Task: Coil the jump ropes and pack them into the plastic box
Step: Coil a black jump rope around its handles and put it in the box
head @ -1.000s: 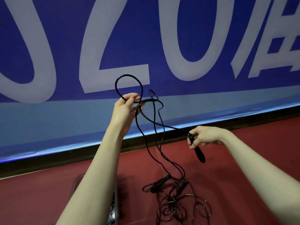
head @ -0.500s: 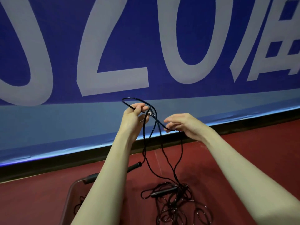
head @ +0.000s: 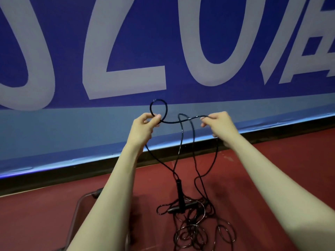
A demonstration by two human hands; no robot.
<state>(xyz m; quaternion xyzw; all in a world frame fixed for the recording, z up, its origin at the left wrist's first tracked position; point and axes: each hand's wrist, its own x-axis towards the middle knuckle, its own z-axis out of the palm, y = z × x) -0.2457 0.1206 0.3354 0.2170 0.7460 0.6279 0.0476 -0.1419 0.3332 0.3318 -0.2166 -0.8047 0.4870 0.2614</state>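
Both hands are raised in front of a blue banner (head: 126,42) with large pale lettering. The left hand (head: 143,128) pinches a black jump rope (head: 174,121) between thumb and fingers; a small loop of the cord stands up just above the pinch. The right hand (head: 220,124) grips the same cord with curled fingers, and a short, slightly sagging span runs between the two hands. Several strands hang from both hands toward the red floor (head: 253,178). One black handle (head: 179,192) dangles near upright on a strand, its lower end at a tangled pile of ropes (head: 197,232) lying on the floor. A second handle (head: 182,208) lies flat across the top of that pile. The plastic box (head: 76,211) sits at lower left, largely hidden behind the left forearm; only its rim shows, and its contents cannot be determined.
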